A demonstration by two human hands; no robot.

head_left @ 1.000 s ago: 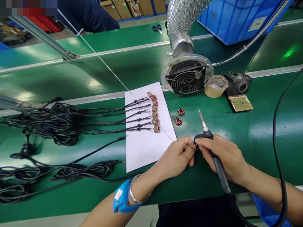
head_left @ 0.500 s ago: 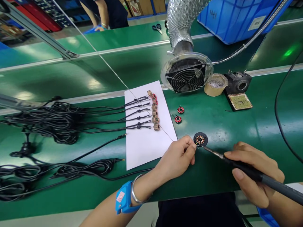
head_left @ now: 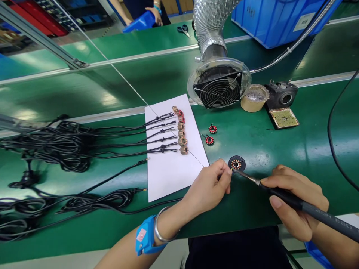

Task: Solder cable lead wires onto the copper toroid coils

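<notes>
A small round coil (head_left: 237,163) on a black disc lies on the green bench (head_left: 280,157). My right hand (head_left: 294,200) is closed round a black soldering iron (head_left: 291,201), whose metal tip touches the near edge of the coil. My left hand (head_left: 209,186) is pinched shut just left of the coil, holding a thin solder wire (head_left: 126,80) that runs up and away to the left. A blue wrist strap (head_left: 144,235) sits on my left wrist.
A white sheet (head_left: 171,172) carries several coils with black leads; cable bundles (head_left: 56,145) lie to its left. Two red coils (head_left: 210,135), a fume fan (head_left: 218,87), a tape roll (head_left: 254,98), an iron stand with sponge (head_left: 283,106) and a blue crate (head_left: 275,18) stand beyond. A co-worker's hands (head_left: 153,9) show at the back.
My right hand swung the soldering iron from upright down to a low slant, and its tip now rests at the coil. The left hand stayed pinched beside the coil.
</notes>
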